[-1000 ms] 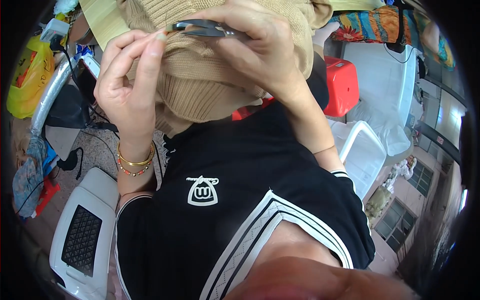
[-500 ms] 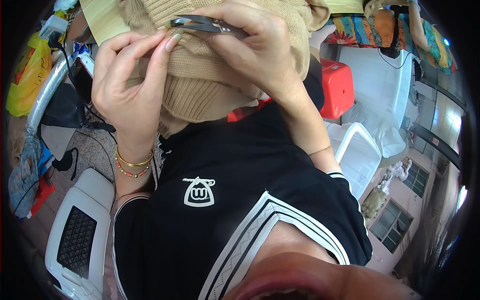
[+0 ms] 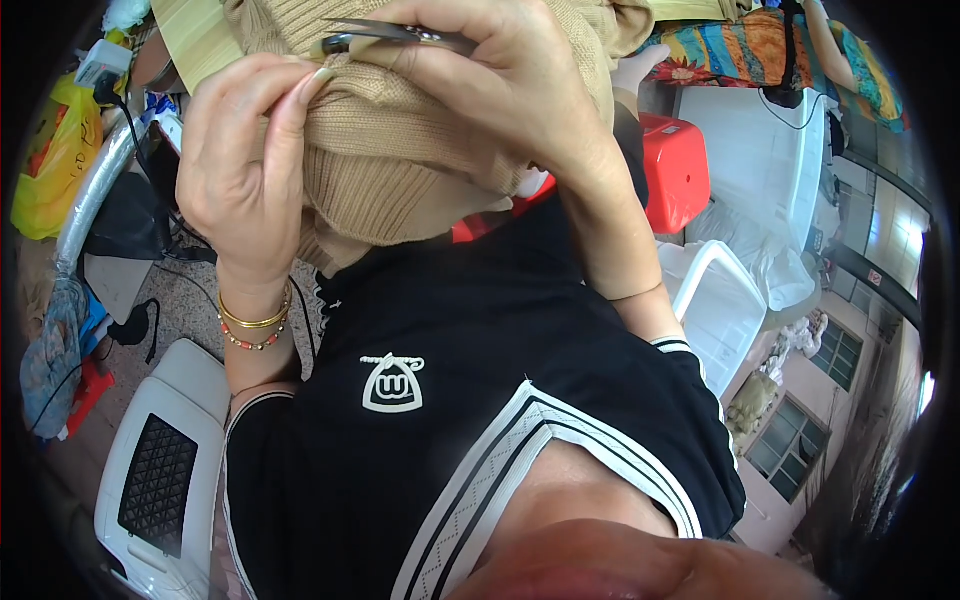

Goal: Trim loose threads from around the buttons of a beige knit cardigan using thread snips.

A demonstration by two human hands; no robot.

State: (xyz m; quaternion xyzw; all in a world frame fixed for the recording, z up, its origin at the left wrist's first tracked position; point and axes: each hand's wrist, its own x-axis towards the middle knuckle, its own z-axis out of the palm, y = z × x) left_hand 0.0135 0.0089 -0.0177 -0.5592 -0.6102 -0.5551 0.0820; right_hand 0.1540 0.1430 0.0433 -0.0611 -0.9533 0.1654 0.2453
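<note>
A tan ribbed knit garment [image 3: 400, 170] is held up close in front of me, above my black shirt. My left hand [image 3: 245, 170] pinches the garment's left side, thumb and fingers pressed into the fabric. My right hand [image 3: 510, 90] grips a small dark metal pair of snips [image 3: 400, 38] at the garment's top edge, blades pointing left toward my left fingertips. Gold and red bangles circle my left wrist.
A white plastic stool [image 3: 160, 470] with a black grid top stands at lower left. A red plastic stool [image 3: 675, 165] and a white plastic chair [image 3: 720, 300] are on the right. A yellow bag [image 3: 55, 160] and cables lie at left. Colourful cloth [image 3: 740, 50] lies on a white table behind.
Both hands and the garment have shifted slightly; my left fingers have moved a little along the knit toward the snips. The grip of either hand is unchanged.
</note>
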